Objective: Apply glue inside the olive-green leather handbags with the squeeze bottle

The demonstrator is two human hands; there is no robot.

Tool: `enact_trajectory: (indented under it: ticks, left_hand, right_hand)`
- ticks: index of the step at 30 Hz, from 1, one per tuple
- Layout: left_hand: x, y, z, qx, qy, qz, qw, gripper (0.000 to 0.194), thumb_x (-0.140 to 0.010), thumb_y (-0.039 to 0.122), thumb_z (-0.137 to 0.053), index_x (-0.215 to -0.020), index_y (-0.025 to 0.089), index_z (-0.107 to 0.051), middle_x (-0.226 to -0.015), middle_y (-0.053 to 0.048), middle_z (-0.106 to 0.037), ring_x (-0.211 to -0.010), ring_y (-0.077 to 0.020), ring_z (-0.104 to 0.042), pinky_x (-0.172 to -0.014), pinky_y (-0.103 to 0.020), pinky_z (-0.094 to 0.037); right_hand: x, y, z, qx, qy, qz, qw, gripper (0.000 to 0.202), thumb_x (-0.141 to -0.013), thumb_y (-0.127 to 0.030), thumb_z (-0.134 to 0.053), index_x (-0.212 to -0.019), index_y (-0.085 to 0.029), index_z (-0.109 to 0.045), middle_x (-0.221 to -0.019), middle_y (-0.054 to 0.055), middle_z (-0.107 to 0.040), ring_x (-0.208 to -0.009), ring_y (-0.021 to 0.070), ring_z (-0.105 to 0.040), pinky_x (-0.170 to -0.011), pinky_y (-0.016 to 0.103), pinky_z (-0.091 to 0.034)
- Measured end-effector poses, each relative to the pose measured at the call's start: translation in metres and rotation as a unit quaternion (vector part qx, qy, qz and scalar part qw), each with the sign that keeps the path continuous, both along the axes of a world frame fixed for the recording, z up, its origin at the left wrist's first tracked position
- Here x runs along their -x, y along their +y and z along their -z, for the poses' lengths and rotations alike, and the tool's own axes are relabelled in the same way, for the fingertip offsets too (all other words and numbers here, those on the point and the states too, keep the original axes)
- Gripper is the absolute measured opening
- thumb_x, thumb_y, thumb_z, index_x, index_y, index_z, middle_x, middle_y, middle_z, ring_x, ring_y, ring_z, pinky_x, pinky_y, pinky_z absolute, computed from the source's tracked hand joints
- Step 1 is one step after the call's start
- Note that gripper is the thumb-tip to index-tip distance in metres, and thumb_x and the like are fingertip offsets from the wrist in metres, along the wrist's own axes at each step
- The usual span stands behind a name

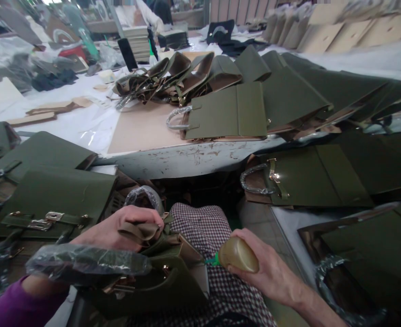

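An olive-green handbag [146,295] rests on my lap, its handle [91,261] wrapped in clear plastic. My left hand [125,227] is closed on folded material of the bag [142,234] near its opening. In my right hand [255,265] is a squeeze bottle [239,254] of yellowish-brown liquid, tilted sideways. Its green nozzle [212,260] points left, at the edge of the bag's side panel [192,259]; whether the tip touches cannot be made out. Beneath the bag lies checked cloth [202,222] over my lap.
A worktable [200,159] runs across in front, holding a row of green bags [228,111] and a beige board [142,127]. More green bags lie at the left [64,190] and right [309,177]. Farther back stand a dark phone-like slab [127,54] and a person's pale sleeve [149,13].
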State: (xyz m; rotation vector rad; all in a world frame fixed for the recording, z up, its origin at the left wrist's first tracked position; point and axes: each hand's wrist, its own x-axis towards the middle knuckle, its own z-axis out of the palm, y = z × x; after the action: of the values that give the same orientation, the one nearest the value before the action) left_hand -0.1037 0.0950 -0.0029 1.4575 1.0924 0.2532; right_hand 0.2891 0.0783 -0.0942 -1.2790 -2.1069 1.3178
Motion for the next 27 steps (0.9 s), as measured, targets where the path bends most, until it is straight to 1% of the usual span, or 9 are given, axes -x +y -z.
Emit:
enact_trajectory:
  ticks: [3, 5, 7, 10, 14, 16, 19, 24, 27]
  left_hand:
    - [-0.009, -0.005, -0.009, -0.059, 0.019, 0.043, 0.997, 0.025, -0.073, 0.023, -0.068, -0.097, 0.017, -0.070, -0.089, 0.000, -0.067, -0.079, -0.0178, -0.057, -0.073, -0.026, -0.041]
    - [-0.015, -0.008, -0.014, -0.079, 0.020, 0.049, 0.995, 0.025, -0.073, 0.024, -0.069, -0.098, 0.019, -0.070, -0.089, 0.001, -0.067, -0.080, -0.0176, -0.058, -0.075, -0.026, -0.041]
    - [-0.019, -0.011, -0.018, -0.078, 0.021, 0.049, 0.995, 0.026, -0.074, 0.026, -0.069, -0.099, 0.018, -0.070, -0.091, 0.001, -0.069, -0.083, -0.0187, -0.061, -0.078, -0.026, -0.042]
    - [-0.023, -0.015, -0.021, -0.077, 0.009, 0.044, 0.996, 0.025, -0.076, 0.029, -0.071, -0.098, 0.018, -0.070, -0.090, 0.000, -0.070, -0.081, -0.0186, -0.062, -0.076, -0.026, -0.043]
    - [-0.022, -0.024, -0.021, -0.094, -0.006, 0.047, 0.994, 0.022, -0.081, 0.035, -0.070, -0.094, 0.019, -0.069, -0.090, -0.002, -0.071, -0.077, -0.0182, -0.062, -0.073, -0.026, -0.044]
    - [-0.021, -0.029, -0.020, -0.106, -0.006, 0.048, 0.993, 0.020, -0.083, 0.036, -0.069, -0.094, 0.019, -0.067, -0.092, -0.002, -0.071, -0.078, -0.0181, -0.063, -0.073, -0.025, -0.044]
    - [-0.022, -0.036, -0.021, -0.121, -0.008, 0.054, 0.991, 0.021, -0.087, 0.040, -0.068, -0.094, 0.021, -0.066, -0.092, -0.001, -0.071, -0.077, -0.0171, -0.064, -0.073, -0.024, -0.045]
    - [-0.030, -0.038, -0.028, -0.133, 0.002, 0.071, 0.989, 0.037, -0.095, 0.057, -0.063, -0.090, 0.021, -0.064, -0.092, -0.006, -0.074, -0.076, -0.0200, -0.067, -0.074, -0.026, -0.049]
    - [-0.031, -0.039, -0.027, -0.143, 0.006, 0.075, 0.987, 0.034, -0.096, 0.054, -0.064, -0.090, 0.020, -0.064, -0.091, -0.006, -0.073, -0.075, -0.0190, -0.067, -0.072, -0.025, -0.049]
  right_hand:
    - [0.005, 0.008, -0.005, 0.062, -0.019, 0.019, 0.998, 0.052, -0.084, -0.040, -0.081, -0.130, -0.026, -0.062, -0.122, 0.006, -0.073, -0.108, 0.0309, -0.071, -0.098, 0.044, -0.056]
    - [0.008, 0.012, -0.007, 0.085, -0.026, 0.032, 0.996, 0.050, -0.083, -0.042, -0.081, -0.126, -0.023, -0.064, -0.113, 0.006, -0.074, -0.101, 0.0302, -0.071, -0.093, 0.043, -0.056]
    - [0.007, 0.013, -0.006, 0.106, -0.030, 0.043, 0.993, 0.047, -0.082, -0.042, -0.080, -0.122, -0.022, -0.065, -0.107, 0.005, -0.075, -0.095, 0.0295, -0.072, -0.087, 0.041, -0.057]
    - [0.004, 0.011, -0.003, 0.130, -0.027, 0.060, 0.989, 0.048, -0.083, -0.045, -0.076, -0.123, -0.021, -0.063, -0.102, 0.004, -0.076, -0.092, 0.0288, -0.072, -0.081, 0.039, -0.058]
    - [0.003, 0.007, 0.003, 0.134, -0.024, 0.078, 0.988, 0.053, -0.083, -0.050, -0.076, -0.125, -0.021, -0.061, -0.106, 0.006, -0.075, -0.095, 0.0296, -0.071, -0.085, 0.042, -0.057]
    - [0.004, 0.006, 0.003, 0.133, -0.022, 0.078, 0.988, 0.054, -0.082, -0.048, -0.078, -0.125, -0.021, -0.061, -0.109, 0.006, -0.075, -0.097, 0.0303, -0.071, -0.088, 0.043, -0.056]
    - [0.005, 0.006, 0.001, 0.140, -0.019, 0.070, 0.987, 0.051, -0.079, -0.045, -0.078, -0.123, -0.023, -0.062, -0.107, 0.005, -0.075, -0.096, 0.0299, -0.070, -0.087, 0.042, -0.055]
    - [0.002, 0.006, -0.009, 0.171, -0.011, 0.049, 0.984, 0.042, -0.076, -0.040, -0.079, -0.113, -0.024, -0.067, -0.097, 0.002, -0.073, -0.087, 0.0262, -0.068, -0.079, 0.036, -0.053]
    - [-0.001, 0.002, -0.012, 0.194, -0.003, 0.036, 0.980, 0.039, -0.075, -0.039, -0.079, -0.110, -0.024, -0.070, -0.095, 0.000, -0.073, -0.086, 0.0249, -0.067, -0.079, 0.034, -0.053]
